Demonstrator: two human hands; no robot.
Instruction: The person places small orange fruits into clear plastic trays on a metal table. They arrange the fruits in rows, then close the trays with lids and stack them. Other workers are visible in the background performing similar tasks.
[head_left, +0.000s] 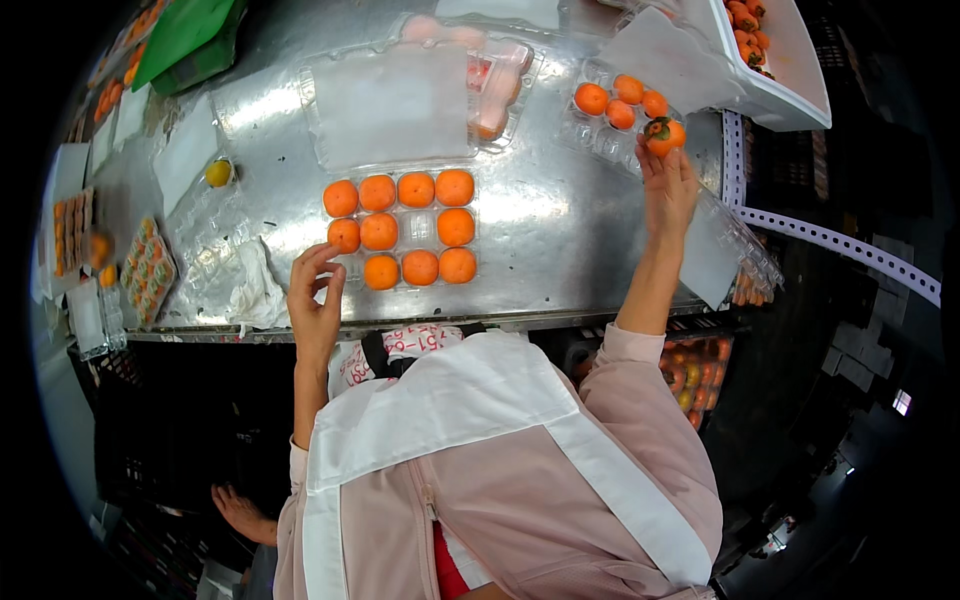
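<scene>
In my right hand (667, 187) is a persimmon (665, 136), gripped at the fingertips with its green calyx showing. It is over the near right corner of a clear plastic tray (592, 139) that holds several persimmons. My left hand (315, 289) has its fingers apart at the lower left of another clear tray (420, 227), beside a persimmon (344, 235). That tray carries rows of orange persimmons, with a bare cup in the middle row; the near left cup also shows no fruit.
Beyond the near tray lie a white sheet on clear plastic (390, 105) and a covered fruit pack (499, 97). A white box of persimmons (787, 82) stands far right, a green container (187, 45) far left. A crumpled white cloth (257, 289) lies left. Another person's hand (244, 514) shows lower left.
</scene>
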